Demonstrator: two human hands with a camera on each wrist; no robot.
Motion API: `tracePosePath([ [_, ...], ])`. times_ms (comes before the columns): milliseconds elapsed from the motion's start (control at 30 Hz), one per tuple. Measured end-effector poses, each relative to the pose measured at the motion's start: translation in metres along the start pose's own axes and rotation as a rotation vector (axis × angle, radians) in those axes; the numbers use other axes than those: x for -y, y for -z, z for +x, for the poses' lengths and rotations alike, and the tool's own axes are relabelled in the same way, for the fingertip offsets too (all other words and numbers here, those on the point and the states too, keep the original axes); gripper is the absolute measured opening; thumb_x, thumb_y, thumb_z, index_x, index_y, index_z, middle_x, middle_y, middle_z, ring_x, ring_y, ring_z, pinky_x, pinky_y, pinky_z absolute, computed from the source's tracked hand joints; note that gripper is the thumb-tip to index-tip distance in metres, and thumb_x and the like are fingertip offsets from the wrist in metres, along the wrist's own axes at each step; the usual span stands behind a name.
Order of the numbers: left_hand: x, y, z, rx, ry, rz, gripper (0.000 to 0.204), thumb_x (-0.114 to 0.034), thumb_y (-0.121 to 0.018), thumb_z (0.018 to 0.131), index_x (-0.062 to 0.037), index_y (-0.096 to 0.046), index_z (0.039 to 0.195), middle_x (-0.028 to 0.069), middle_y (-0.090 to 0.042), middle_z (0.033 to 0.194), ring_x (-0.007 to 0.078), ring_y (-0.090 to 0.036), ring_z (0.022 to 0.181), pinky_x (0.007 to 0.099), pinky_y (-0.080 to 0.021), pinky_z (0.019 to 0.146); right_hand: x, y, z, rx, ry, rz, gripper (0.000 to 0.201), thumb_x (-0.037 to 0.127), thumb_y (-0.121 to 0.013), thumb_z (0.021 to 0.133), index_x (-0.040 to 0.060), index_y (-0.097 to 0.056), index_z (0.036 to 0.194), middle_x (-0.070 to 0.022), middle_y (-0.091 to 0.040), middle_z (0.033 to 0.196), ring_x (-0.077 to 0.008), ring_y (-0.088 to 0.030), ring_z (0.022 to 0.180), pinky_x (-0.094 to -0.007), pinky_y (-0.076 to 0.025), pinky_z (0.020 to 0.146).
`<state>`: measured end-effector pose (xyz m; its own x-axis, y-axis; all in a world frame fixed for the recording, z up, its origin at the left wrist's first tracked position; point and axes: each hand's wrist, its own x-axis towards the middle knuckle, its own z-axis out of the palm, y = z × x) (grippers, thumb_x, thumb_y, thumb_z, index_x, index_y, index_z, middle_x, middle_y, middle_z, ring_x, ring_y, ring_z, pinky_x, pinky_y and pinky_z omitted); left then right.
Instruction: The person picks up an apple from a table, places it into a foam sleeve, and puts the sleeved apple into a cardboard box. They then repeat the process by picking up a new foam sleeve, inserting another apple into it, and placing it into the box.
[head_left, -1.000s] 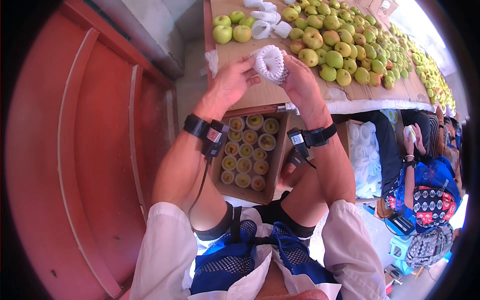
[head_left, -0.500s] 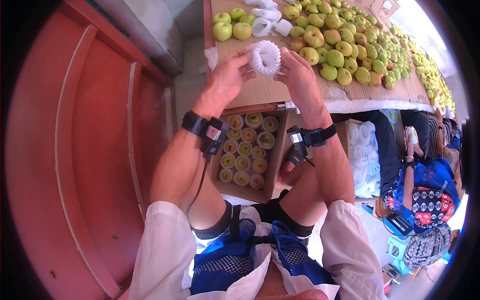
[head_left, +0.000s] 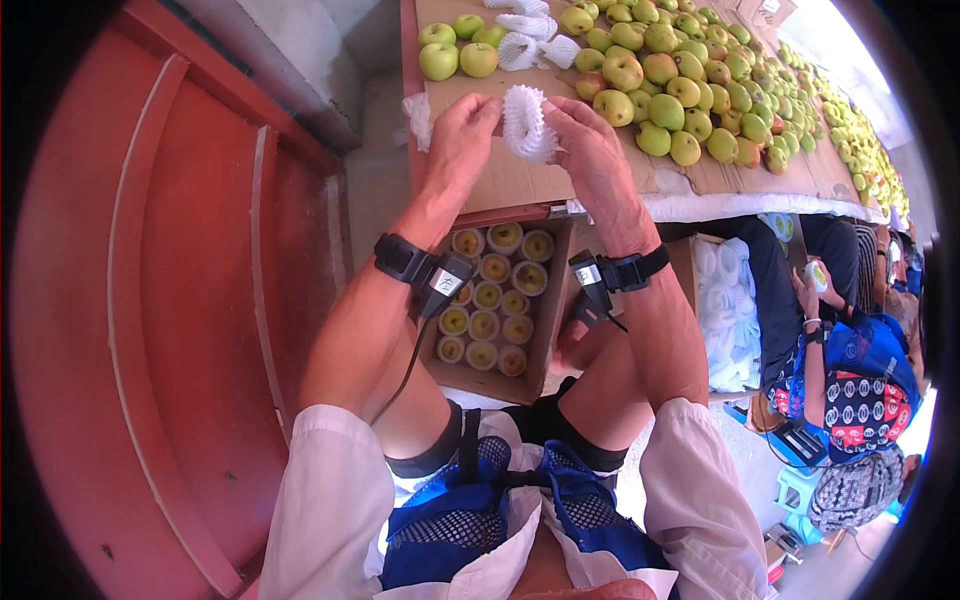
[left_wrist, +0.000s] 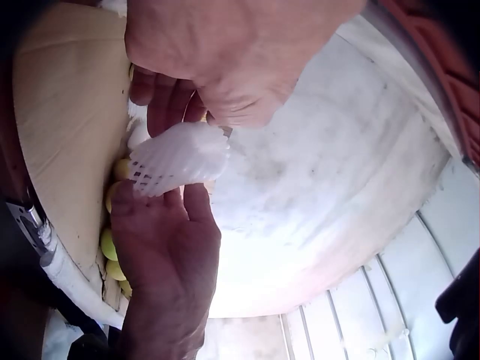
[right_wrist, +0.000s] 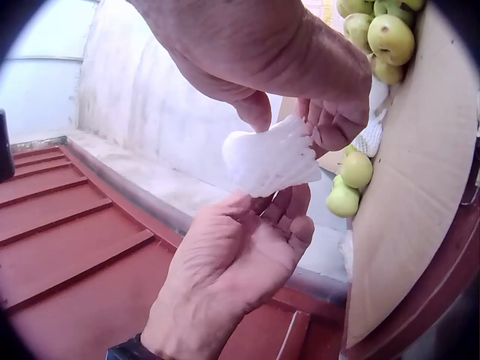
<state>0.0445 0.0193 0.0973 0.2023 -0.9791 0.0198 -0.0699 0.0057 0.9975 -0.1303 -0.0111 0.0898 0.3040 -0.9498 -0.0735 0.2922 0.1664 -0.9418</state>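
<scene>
A white foam net sleeve (head_left: 528,125) is held up between both hands above the front edge of the cardboard-covered table. My right hand (head_left: 592,148) pinches its right side, thumb and fingers on the foam. At the opposite side my left hand (head_left: 462,145) holds the rim with thumb and fingertips. The right wrist view shows the sleeve (right_wrist: 271,159) folded back into a short cuff, the left thumb against its lower edge. From the left wrist, the slit mesh of the sleeve (left_wrist: 180,157) spreads between the two hands. No fruit shows inside it.
A large pile of green apples (head_left: 690,95) covers the table's right side; several apples (head_left: 438,60) and loose foam sleeves (head_left: 520,50) lie at the back left. Below sits a carton (head_left: 553,330) of sleeved apples. Foam sleeves (head_left: 725,310) fill another box. A seated person (head_left: 860,360) is at right.
The foam sleeve has turned from showing its round opening to standing nearly edge-on. My left hand has shifted slightly left, its fingers drawn closer together.
</scene>
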Motion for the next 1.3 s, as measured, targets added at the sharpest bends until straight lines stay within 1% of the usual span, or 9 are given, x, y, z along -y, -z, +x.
tracePosePath([
  [267, -0.003, -0.002, -0.003, 0.092, -0.015, 0.005, 0.027, -0.012, -0.056, 0.098, 0.0002, -0.064, 0.121, 0.0038, -0.069, 0.107, 0.0095, -0.063, 0.096, 0.0262, -0.049, 0.077, 0.01, -0.005, -0.006, -0.062, 0.064, -0.153, 0.042, 0.031, -0.069, 0.096, 0.0006, -0.06, 0.123, -0.0036, -0.066, 0.107, -0.011, -0.059, 0.091, -0.0261, -0.046, 0.074],
  [467, 0.013, 0.009, 0.012, 0.114, 0.031, -0.356, 0.031, -0.003, -0.051, 0.099, 0.0009, -0.061, 0.127, 0.0084, -0.067, 0.122, 0.0166, -0.065, 0.109, 0.0324, -0.053, 0.095, 0.017, -0.01, -0.008, -0.019, 0.085, 0.055, 0.036, 0.029, -0.064, 0.099, 0.0014, -0.06, 0.123, -0.0054, -0.068, 0.105, -0.0103, -0.06, 0.094, -0.0263, -0.045, 0.074],
  [567, 0.009, 0.015, 0.017, 0.216, 0.057, -0.627, 0.031, -0.007, -0.055, 0.1, 0.0008, -0.059, 0.13, 0.0097, -0.067, 0.122, 0.0179, -0.066, 0.108, 0.0326, -0.054, 0.093, 0.025, -0.013, -0.013, -0.029, 0.165, -0.014, 0.028, 0.023, -0.064, 0.099, 0.0032, -0.064, 0.119, -0.0033, -0.068, 0.106, -0.0096, -0.06, 0.098, -0.0269, -0.047, 0.083],
  [667, 0.001, 0.022, 0.017, 0.35, 0.039, -0.805, 0.034, -0.015, -0.056, 0.103, -0.001, -0.057, 0.133, 0.0094, -0.065, 0.127, 0.0204, -0.064, 0.115, 0.0372, -0.053, 0.101, 0.031, -0.025, -0.022, 0.008, 0.328, -0.095, 0.021, 0.019, -0.065, 0.098, 0.0039, -0.067, 0.114, -0.0002, -0.068, 0.106, -0.0088, -0.059, 0.102, -0.0271, -0.046, 0.093],
  [767, 0.0, 0.025, 0.018, 0.34, 0.068, -0.896, 0.035, -0.018, -0.055, 0.103, -0.0013, -0.057, 0.134, 0.0088, -0.065, 0.128, 0.0214, -0.062, 0.118, 0.0395, -0.051, 0.104, 0.027, -0.028, -0.022, 0.057, 0.419, -0.235, 0.017, 0.018, -0.062, 0.1, 0.0095, -0.069, 0.113, 0.0025, -0.07, 0.104, -0.0069, -0.06, 0.096, -0.0233, -0.044, 0.082],
  [900, 0.004, 0.032, 0.016, 0.329, 0.035, -0.823, 0.033, -0.018, -0.055, 0.103, -0.0032, -0.058, 0.133, 0.0077, -0.065, 0.128, 0.0211, -0.063, 0.117, 0.0394, -0.051, 0.104, 0.02, -0.031, -0.023, 0.086, 0.497, -0.379, 0.018, 0.011, -0.064, 0.097, 0.0031, -0.069, 0.111, -0.0041, -0.063, 0.107, -0.0139, -0.06, 0.104, -0.0283, -0.046, 0.095],
  [967, 0.005, 0.033, 0.017, 0.344, 0.022, -0.792, 0.033, -0.018, -0.055, 0.103, -0.0067, -0.059, 0.134, 0.0056, -0.065, 0.128, 0.0206, -0.063, 0.117, 0.0384, -0.051, 0.104, 0.02, -0.033, -0.025, 0.078, 0.456, -0.39, 0.021, 0.014, -0.064, 0.096, 0.0034, -0.069, 0.114, -0.0056, -0.062, 0.106, -0.0161, -0.061, 0.103, -0.0293, -0.047, 0.094],
  [1100, 0.004, 0.029, 0.015, 0.303, 0.004, -0.782, 0.029, -0.015, -0.054, 0.104, -0.0033, -0.061, 0.129, 0.0088, -0.066, 0.127, 0.0214, -0.063, 0.117, 0.04, -0.051, 0.104, 0.016, -0.028, -0.02, 0.041, 0.375, -0.437, 0.03, 0.024, -0.065, 0.097, 0.0022, -0.069, 0.116, -0.0065, -0.062, 0.108, -0.0161, -0.06, 0.103, -0.0297, -0.047, 0.09],
  [1300, 0.005, 0.026, 0.015, 0.291, -0.033, -0.713, 0.028, -0.008, -0.054, 0.101, -0.0011, -0.06, 0.127, 0.011, -0.066, 0.125, 0.0208, -0.064, 0.115, 0.0385, -0.051, 0.102, 0.029, -0.029, -0.028, 0.127, 0.087, -0.289, 0.038, 0.033, -0.066, 0.096, -0.0009, -0.07, 0.11, -0.0068, -0.063, 0.113, -0.0157, -0.059, 0.101, -0.0301, -0.046, 0.09],
])
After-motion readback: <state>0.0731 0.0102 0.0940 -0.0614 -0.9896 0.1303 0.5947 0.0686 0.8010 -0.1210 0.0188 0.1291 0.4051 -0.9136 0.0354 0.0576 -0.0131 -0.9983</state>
